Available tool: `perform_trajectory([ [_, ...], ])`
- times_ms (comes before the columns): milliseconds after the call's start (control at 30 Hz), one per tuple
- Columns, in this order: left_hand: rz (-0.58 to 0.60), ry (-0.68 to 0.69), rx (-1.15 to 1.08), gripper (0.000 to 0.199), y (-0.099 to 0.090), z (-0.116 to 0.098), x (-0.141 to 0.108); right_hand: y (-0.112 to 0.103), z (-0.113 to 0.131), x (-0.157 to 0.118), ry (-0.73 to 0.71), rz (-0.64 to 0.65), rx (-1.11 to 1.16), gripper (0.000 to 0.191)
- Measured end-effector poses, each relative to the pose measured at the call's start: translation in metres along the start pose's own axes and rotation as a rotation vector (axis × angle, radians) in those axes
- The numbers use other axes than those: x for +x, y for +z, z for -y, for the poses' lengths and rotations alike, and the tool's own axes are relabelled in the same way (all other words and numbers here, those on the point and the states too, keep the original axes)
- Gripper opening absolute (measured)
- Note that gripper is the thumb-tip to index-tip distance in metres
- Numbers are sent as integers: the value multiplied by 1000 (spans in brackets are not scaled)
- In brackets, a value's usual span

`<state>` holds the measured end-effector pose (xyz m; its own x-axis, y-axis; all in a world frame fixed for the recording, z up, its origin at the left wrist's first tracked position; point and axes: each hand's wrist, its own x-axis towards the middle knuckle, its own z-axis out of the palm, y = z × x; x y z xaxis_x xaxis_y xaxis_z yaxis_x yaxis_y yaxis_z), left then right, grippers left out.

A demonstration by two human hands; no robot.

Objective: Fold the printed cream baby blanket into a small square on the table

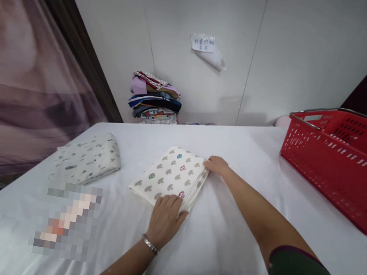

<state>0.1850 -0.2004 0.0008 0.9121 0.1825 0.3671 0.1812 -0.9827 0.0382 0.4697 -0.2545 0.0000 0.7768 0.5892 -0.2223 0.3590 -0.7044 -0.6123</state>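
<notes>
Likely squaring the folded cloth (169,172): right hand (217,165) pinches its corner, left hand (164,222) rests thumb-apart, grip unclear; next move needs aligned edges

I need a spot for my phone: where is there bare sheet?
The broadest bare white sheet lies between the right forearm and red basket. A narrower strip separates the mushroom-print cloth from the folded cloth at left. It's crowded where the left hand and right hand touch the mushroom-print cloth; the pixelated patch is unclear.
</notes>
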Motion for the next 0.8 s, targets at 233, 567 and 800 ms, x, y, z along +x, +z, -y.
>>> perform_trajectory([
  [233, 7, -66, -10, 56, 2, -12, -6, 4, -4, 0, 51, 80, 110, 34],
  [567, 56, -102, 68, 45, -3, -13, -2, 0, 11, -12, 152, 123, 366, 28],
  [800, -54, -40, 23, 33, -23, 2, 0, -20, 31, -36, 37, 32, 536, 31],
])
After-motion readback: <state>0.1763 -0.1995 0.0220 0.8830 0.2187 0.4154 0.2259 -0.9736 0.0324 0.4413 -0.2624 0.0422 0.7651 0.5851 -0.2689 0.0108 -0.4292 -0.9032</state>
